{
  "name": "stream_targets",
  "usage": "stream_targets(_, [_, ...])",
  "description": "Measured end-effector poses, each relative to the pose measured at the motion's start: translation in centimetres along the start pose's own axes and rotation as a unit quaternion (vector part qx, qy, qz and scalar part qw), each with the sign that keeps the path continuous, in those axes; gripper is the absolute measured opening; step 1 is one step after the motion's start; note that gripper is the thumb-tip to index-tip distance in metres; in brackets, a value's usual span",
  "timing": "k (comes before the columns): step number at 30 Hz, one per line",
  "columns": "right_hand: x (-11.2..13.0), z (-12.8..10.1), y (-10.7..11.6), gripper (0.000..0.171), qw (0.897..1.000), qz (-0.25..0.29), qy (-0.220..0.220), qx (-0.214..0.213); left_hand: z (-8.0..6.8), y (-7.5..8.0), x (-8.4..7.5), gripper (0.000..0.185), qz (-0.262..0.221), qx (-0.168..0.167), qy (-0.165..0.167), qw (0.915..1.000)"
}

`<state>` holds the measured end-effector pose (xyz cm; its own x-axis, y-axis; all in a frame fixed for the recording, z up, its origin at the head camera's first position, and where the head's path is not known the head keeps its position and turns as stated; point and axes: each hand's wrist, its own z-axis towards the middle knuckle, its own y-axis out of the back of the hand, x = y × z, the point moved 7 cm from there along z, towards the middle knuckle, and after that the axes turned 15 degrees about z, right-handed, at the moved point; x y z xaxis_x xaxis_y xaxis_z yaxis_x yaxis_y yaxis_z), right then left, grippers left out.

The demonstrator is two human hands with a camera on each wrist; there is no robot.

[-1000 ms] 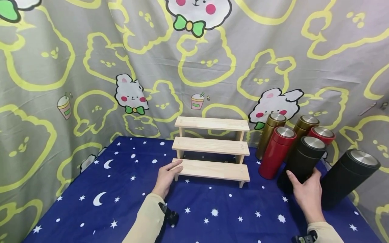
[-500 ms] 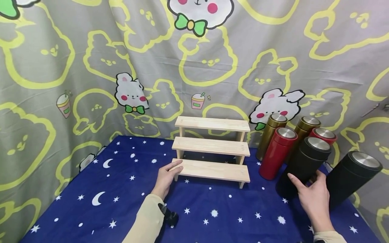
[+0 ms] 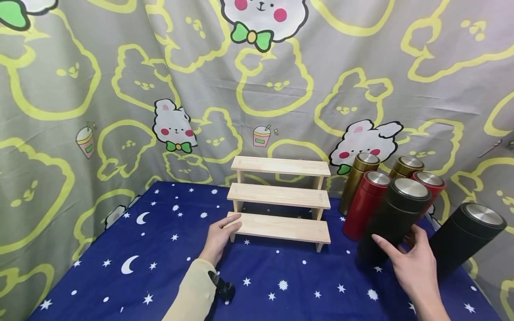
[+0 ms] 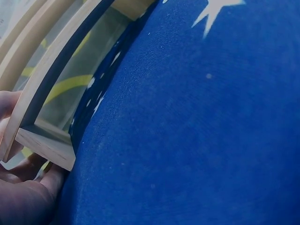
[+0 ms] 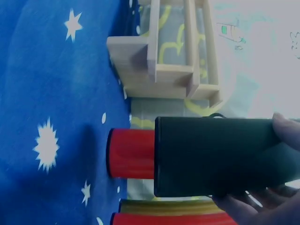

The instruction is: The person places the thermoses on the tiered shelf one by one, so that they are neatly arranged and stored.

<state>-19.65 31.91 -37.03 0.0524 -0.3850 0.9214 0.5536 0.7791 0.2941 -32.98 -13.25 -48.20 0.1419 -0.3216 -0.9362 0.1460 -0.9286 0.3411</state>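
Observation:
My right hand grips a black thermos flask with a silver lid, thumb on its near side. In the right wrist view the flask's base is higher off the cloth than the base of the red flask behind it. At centre stands a three-step wooden display rack; its steps carry nothing. My left hand holds the left end of the lowest step. In the left wrist view, its fingers lie around the end of the step, beside the leg.
A second black flask stands to the right of my right hand. Behind are two red flasks, the nearer one upright, and two gold ones. Blue star-print cloth covers the table. A patterned curtain hangs behind.
My right hand has raised the black flask and moved it slightly left and nearer, away from the other black flask. The left hand stays on the rack.

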Motion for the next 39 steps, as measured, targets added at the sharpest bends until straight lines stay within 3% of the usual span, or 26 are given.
stream_targets(6, [1.5,-0.2,-1.3,0.080,0.998,0.024,0.043,0.041,-0.1,0.0,0.0,0.034,-0.001,-0.001,0.001,1.0000])
stream_targets(24, [5.2,0.9,-4.8,0.071,0.987,0.081,0.076,0.115,-0.1,0.0,0.0,0.034,0.001,-0.003,0.000,1.0000])
stream_targets(32, [7.7,1.2,-7.1,0.068,0.976,0.110,0.102,0.156,-0.3,0.1,-0.1,0.034,0.006,-0.002,-0.003,1.0000])
stream_targets(39, [9.5,1.5,-9.3,0.067,0.961,0.166,0.105,0.197,-0.2,0.0,-0.1,0.035,0.006,0.001,-0.006,1.0000])
